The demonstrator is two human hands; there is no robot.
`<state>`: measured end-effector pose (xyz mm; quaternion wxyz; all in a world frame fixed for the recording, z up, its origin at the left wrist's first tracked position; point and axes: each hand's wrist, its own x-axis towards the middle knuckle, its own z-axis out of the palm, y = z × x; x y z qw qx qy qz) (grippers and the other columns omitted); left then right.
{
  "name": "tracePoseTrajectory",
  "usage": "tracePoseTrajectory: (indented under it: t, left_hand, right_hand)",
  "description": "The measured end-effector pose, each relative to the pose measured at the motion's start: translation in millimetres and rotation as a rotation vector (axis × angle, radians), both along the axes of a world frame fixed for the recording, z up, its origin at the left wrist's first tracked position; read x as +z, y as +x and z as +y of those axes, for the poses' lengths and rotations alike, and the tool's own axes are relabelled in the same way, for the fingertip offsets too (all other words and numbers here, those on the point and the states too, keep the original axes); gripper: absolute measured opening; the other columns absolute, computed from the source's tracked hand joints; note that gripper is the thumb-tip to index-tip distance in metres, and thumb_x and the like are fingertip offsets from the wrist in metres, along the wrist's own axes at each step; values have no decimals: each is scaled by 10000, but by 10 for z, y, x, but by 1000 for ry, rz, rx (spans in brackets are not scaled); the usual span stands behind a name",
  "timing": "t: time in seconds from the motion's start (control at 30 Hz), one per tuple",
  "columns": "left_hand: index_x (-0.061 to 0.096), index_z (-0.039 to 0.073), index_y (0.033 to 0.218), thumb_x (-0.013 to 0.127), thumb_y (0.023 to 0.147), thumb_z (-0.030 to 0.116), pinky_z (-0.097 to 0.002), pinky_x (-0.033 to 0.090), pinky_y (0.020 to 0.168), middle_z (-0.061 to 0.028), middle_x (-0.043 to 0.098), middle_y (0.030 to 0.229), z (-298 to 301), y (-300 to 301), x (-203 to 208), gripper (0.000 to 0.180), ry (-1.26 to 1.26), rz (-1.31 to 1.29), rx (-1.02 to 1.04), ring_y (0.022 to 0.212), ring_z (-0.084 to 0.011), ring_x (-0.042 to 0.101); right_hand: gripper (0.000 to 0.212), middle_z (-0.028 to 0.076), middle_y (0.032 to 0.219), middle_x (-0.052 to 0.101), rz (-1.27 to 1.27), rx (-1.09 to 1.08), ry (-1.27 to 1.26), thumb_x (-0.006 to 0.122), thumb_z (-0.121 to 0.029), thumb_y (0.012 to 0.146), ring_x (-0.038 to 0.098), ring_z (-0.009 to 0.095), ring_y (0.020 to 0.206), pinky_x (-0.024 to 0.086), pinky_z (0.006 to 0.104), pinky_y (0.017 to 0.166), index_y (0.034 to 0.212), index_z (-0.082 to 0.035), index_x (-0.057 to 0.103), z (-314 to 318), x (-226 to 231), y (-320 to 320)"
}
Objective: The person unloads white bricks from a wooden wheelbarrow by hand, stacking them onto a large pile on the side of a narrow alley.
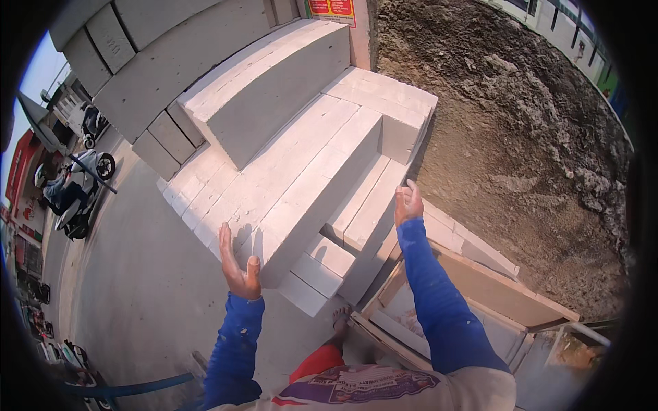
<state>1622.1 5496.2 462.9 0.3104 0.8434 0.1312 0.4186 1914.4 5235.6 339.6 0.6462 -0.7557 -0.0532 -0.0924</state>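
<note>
A stepped stack of pale blocks (288, 181) carries further pale blocks (281, 96) on its broad layer.

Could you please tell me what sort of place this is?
It looks like an outdoor roadside spot, perhaps a building site or block yard: pale blocks are stacked beside a paved road, a scooter rider is on the left, and rough brown ground lies to the right.

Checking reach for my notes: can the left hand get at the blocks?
Likely yes: the left hand looks empty and open, close to the near end of the blocks, nothing visible between.
</note>
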Motion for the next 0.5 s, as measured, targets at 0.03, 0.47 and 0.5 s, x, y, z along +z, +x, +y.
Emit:
tracePoseTrajectory:
  t: [0.03,0.47,0.5]
  left_hand:
    - [280,-103,1444,523,912,462,-456,184,1163,-244,311,1510,9,-39,23,813,-13,1,-8,1427,-366,256]
    - [136,-2,1520,347,986,526,-493,138,1184,-246,113,1574,155,-213,-671,781,-219,-178,334,1462,-370,141]
    - [135,9,1524,351,989,522,-490,122,1189,-247,95,1577,179,-251,-695,772,-201,-191,363,1469,-362,116]
  right_hand:
    - [509,185,1053,644,3,16,20,619,-261,927,621,259,1013,485,373,895,1317,27,462,114,85,68]
    - [1038,338,1524,148,271,402,58,563,-570,887,187,445,1428,218,444,1160,1494,73,19,1585,412,-1307]
    - [1051,337,1529,131,317,428,-4,545,-588,887,151,438,1440,167,439,1173,1491,79,2,1685,633,-1385]
